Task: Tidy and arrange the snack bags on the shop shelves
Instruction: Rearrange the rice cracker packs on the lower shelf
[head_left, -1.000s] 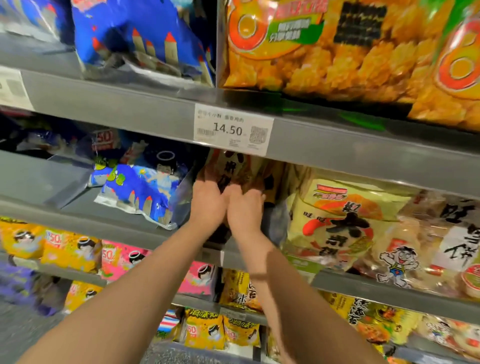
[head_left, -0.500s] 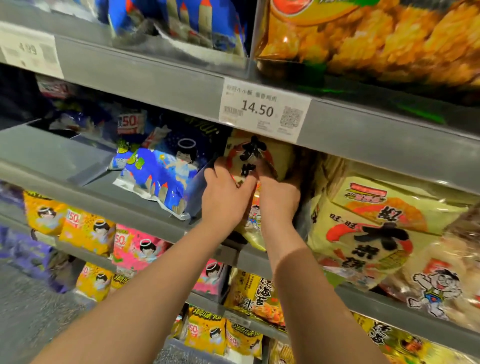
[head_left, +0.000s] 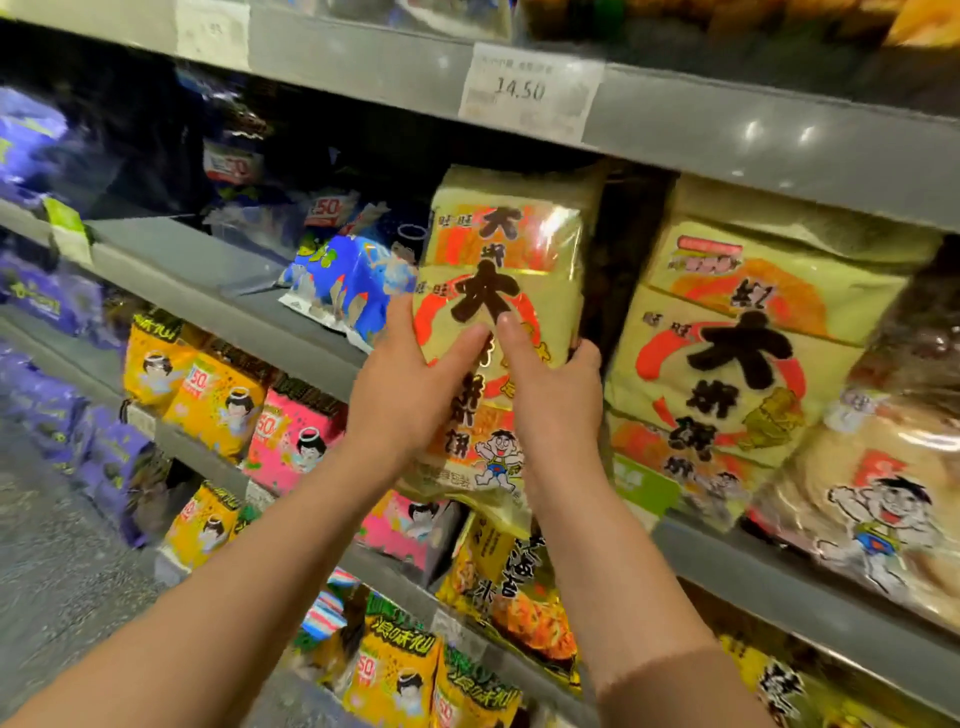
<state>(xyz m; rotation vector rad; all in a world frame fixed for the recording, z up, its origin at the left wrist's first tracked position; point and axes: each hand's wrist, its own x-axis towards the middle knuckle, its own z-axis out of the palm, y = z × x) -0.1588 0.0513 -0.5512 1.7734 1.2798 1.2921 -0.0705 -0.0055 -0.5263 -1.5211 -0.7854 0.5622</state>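
A yellow-green rice cracker bag (head_left: 506, 291) with big black characters and a cartoon boy stands upright at the front of the middle shelf (head_left: 197, 260). My left hand (head_left: 410, 389) grips its left side and my right hand (head_left: 550, 400) grips its right side, fingers spread across the front. A second bag of the same kind (head_left: 498, 208) shows just behind its top. Matching bags (head_left: 737, 353) stand to the right. A blue snack bag (head_left: 348, 280) lies flat on the shelf to the left.
A price tag reading 14.50 (head_left: 530, 91) hangs on the upper shelf edge. Orange (head_left: 208, 395) and pink bags (head_left: 296, 441) fill the shelf below, purple bags (head_left: 57, 306) at the left. A clear-fronted cracker bag (head_left: 872, 499) sits at the far right.
Both hands have drawn the rice cracker bag forward and stood it upright at the shelf front. The camera has dropped and moved closer, so the top shelf's bags are almost out of view.
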